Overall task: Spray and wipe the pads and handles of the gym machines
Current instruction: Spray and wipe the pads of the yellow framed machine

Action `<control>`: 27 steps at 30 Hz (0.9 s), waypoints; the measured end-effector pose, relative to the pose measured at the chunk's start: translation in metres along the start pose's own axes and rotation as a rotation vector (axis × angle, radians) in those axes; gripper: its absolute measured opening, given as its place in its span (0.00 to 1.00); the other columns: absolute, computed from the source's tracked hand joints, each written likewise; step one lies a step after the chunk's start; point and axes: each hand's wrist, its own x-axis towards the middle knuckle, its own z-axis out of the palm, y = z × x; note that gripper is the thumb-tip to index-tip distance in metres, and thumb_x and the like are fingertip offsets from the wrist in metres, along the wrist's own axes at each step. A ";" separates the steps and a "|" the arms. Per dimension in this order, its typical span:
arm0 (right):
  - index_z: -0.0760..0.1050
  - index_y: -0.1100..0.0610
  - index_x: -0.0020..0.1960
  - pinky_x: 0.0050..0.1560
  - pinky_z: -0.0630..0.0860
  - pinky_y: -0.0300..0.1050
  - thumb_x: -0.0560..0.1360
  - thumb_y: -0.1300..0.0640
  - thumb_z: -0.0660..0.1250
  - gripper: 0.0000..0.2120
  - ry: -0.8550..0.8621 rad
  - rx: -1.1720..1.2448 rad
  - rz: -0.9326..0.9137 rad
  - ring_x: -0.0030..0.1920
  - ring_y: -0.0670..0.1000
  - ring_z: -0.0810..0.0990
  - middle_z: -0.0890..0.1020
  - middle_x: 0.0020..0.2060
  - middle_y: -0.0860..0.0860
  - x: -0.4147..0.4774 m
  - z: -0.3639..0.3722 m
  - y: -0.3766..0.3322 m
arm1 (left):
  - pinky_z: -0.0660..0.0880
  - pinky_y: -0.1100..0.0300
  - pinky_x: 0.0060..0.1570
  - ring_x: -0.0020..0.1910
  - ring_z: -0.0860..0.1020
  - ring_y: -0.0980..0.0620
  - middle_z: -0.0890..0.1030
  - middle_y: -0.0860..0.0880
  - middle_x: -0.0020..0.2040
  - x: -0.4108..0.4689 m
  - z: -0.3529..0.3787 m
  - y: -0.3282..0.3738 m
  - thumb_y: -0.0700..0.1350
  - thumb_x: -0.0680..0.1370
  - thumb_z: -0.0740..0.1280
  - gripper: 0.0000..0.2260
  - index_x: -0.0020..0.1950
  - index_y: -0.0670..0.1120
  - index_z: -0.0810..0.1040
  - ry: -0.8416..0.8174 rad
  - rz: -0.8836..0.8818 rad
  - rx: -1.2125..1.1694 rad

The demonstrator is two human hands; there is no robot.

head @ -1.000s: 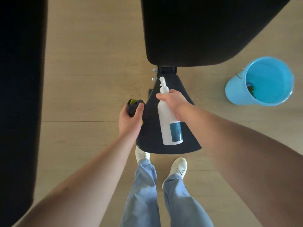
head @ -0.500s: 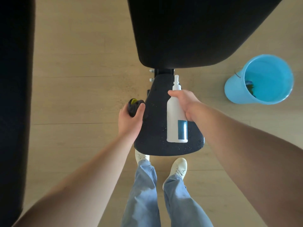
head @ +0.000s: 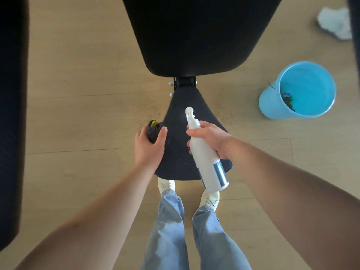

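object (head: 153, 127) half hidden in left hand (head: 149, 148)

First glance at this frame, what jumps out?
The right hand holds a white plastic spray bottle with a blue label over the droplet-speckled black wedge-shaped seat pad at centre, while the left hand grips a dark object with a yellow-green patch at the pad's left edge. A bright blue plastic bucket stands on the wooden floor to the right, with a crumpled white cloth at top right.

Gym: padded machine seat (head: 181, 152)
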 end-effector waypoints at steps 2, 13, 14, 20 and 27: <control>0.76 0.46 0.61 0.57 0.83 0.66 0.71 0.44 0.77 0.21 0.036 -0.025 -0.024 0.47 0.61 0.87 0.87 0.48 0.58 -0.001 0.005 0.005 | 0.77 0.49 0.57 0.53 0.78 0.53 0.78 0.50 0.55 -0.004 0.000 0.001 0.64 0.75 0.66 0.15 0.50 0.54 0.78 0.019 0.021 0.010; 0.74 0.51 0.61 0.52 0.84 0.65 0.77 0.49 0.74 0.17 0.115 0.136 0.037 0.41 0.63 0.85 0.86 0.44 0.61 -0.032 -0.002 0.062 | 0.50 0.48 0.76 0.81 0.50 0.43 0.50 0.46 0.82 -0.052 0.005 -0.028 0.62 0.79 0.62 0.26 0.76 0.56 0.66 -0.074 0.456 0.518; 0.74 0.49 0.61 0.53 0.84 0.66 0.75 0.47 0.76 0.18 0.119 0.138 0.036 0.42 0.64 0.85 0.86 0.45 0.62 -0.033 -0.004 0.066 | 0.49 0.47 0.76 0.81 0.48 0.42 0.47 0.46 0.82 -0.056 0.008 -0.032 0.62 0.80 0.62 0.26 0.76 0.57 0.65 -0.126 0.463 0.632; 0.78 0.44 0.57 0.58 0.82 0.69 0.67 0.42 0.78 0.21 0.116 0.105 0.029 0.45 0.62 0.86 0.86 0.53 0.62 -0.034 -0.006 0.081 | 0.66 0.50 0.72 0.70 0.70 0.49 0.73 0.50 0.71 -0.063 0.011 -0.044 0.53 0.80 0.67 0.14 0.60 0.46 0.79 -0.207 0.434 0.569; 0.75 0.48 0.58 0.54 0.83 0.65 0.75 0.48 0.75 0.15 0.079 0.116 0.021 0.43 0.62 0.85 0.86 0.45 0.60 -0.039 -0.007 0.079 | 0.76 0.52 0.59 0.60 0.82 0.45 0.86 0.42 0.54 -0.079 0.007 0.022 0.40 0.76 0.59 0.12 0.37 0.52 0.77 -0.336 -0.019 -0.592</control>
